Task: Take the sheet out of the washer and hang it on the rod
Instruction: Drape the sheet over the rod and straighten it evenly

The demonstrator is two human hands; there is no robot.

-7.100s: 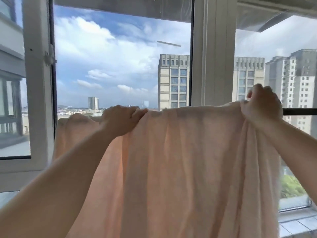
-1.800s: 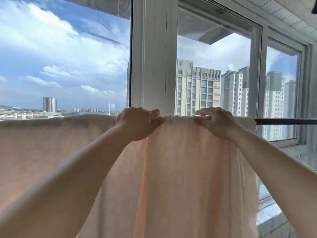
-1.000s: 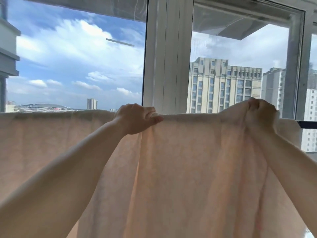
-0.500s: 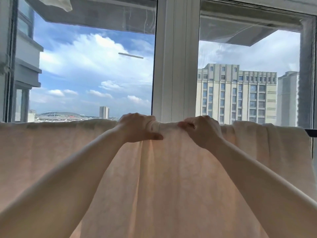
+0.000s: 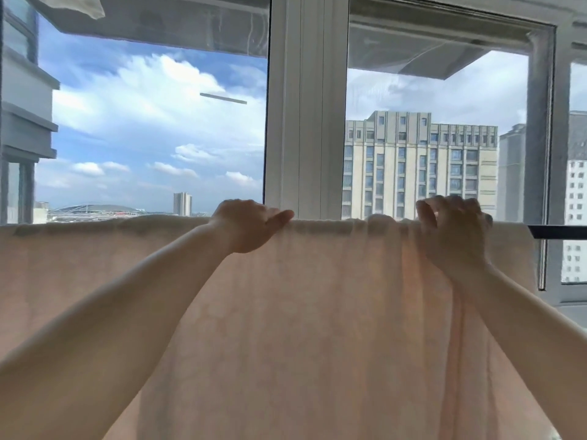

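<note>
A pale peach sheet hangs draped over a dark rod and fills the lower half of the view. Only the rod's right end shows bare; the sheet hides the remainder. My left hand grips the sheet's top fold at the middle, fingers curled over the rod and thumb pointing right. My right hand grips the top fold near the sheet's right edge, fingers curled over it. Gathered folds hang below the right hand.
A white window frame post stands straight behind the rod. Glass panes on both sides show sky and tall buildings. A grey frame rises at the right. A bit of white cloth hangs at the top left.
My right hand has slid right along the rod, from beside the left hand to near the sheet's right edge. The fold between the hands lies flatter. The left hand stays put.
</note>
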